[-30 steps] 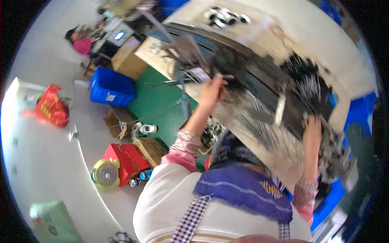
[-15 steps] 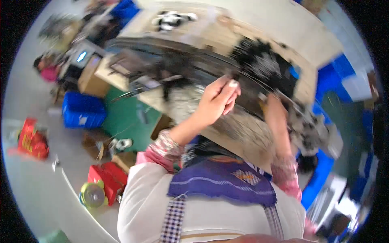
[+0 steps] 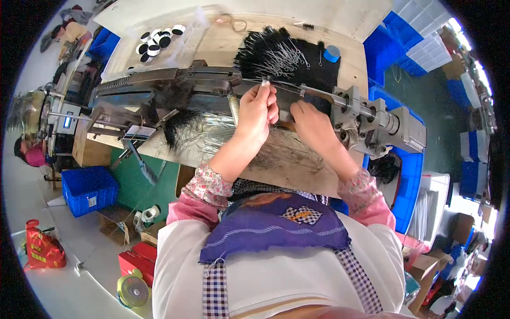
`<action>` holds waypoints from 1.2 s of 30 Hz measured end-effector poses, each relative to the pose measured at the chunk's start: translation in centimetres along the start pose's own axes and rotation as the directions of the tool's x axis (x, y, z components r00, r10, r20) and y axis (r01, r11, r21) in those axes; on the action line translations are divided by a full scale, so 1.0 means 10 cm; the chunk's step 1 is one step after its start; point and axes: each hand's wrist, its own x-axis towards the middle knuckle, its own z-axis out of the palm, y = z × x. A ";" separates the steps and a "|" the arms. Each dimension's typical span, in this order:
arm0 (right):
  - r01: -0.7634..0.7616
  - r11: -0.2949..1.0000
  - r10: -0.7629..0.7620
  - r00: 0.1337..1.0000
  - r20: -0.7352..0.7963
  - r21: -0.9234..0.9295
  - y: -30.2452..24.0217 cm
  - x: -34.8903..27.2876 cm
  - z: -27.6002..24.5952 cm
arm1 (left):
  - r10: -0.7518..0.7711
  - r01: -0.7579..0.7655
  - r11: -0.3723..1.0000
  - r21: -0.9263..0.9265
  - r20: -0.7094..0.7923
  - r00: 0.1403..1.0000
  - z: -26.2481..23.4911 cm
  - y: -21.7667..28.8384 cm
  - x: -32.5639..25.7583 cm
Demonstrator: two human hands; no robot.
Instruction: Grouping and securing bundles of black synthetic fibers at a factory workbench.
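Both hands at metal machine point(image 3: 223, 87): left hand point(image 3: 257, 109) pinches thin wire point(image 3: 276, 82) taut for feeding; right hand point(image 3: 313, 122) closed, steadying black bristle bundle point(image 3: 281, 53) on surface point(image 3: 223, 48).

On the floor at the left stand a blue crate point(image 3: 88, 190), a red bag point(image 3: 43, 250) and a red box point(image 3: 137, 264). Black-and-white discs point(image 3: 155, 43) lie on the far table point(image 3: 340, 16).

machine point(image 3: 255, 87) on bench point(image 3: 340, 16) | crate point(image 3: 87, 189) left; below
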 end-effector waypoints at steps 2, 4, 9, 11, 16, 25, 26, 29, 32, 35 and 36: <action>0.170 0.981 -0.170 0.985 -0.010 0.096 -0.10 -0.14 -0.26 | 0.024 -0.022 0.999 0.038 -0.058 0.998 0.01 0.01 0.01; 0.167 0.979 -0.173 0.984 0.038 0.116 -0.17 -0.16 -0.59 | -0.045 0.044 0.997 0.063 0.017 0.999 0.03 0.02 -0.01; 0.049 0.996 -0.064 0.978 0.200 0.080 -0.11 -0.03 -0.93 | -0.152 0.148 0.988 0.046 0.122 0.981 0.02 0.03 0.10; 0.040 0.992 -0.059 0.984 0.166 0.116 -0.02 0.06 -0.99 | -0.088 0.087 0.996 0.019 0.044 0.995 0.00 0.06 0.08; -0.003 0.991 0.024 0.987 -0.156 0.133 0.21 0.76 -0.99 | 0.111 -0.112 0.994 -0.002 -0.137 0.984 0.03 0.01 -0.01; -0.190 0.803 -0.175 0.831 0.528 0.565 0.05 1.19 -0.57 | 0.056 -0.064 0.995 -0.076 -0.103 0.993 0.07 0.00 -0.10; -0.240 0.750 -0.134 0.857 0.497 0.616 0.08 1.17 -0.55 | 0.054 -0.063 0.995 -0.082 -0.102 0.993 0.09 0.01 -0.10; -0.296 0.644 -0.090 0.887 0.454 0.706 0.08 1.12 -0.54 | 0.061 -0.073 0.993 -0.094 -0.125 0.990 0.10 0.04 -0.12; -0.364 0.559 -0.073 0.873 0.482 0.745 0.10 1.18 -0.58 | 0.088 -0.095 0.993 -0.073 -0.087 0.992 -0.01 0.01 -0.05; -0.490 0.477 -0.025 0.822 0.569 0.729 0.09 1.24 -0.60 | 0.038 -0.039 0.999 -0.002 -0.110 0.993 -0.03 -0.01 -0.01; -0.466 0.520 -0.061 0.815 0.576 0.715 0.15 1.26 -0.58 | 0.007 -0.007 1.000 0.001 0.051 0.999 -0.02 -0.01 -0.01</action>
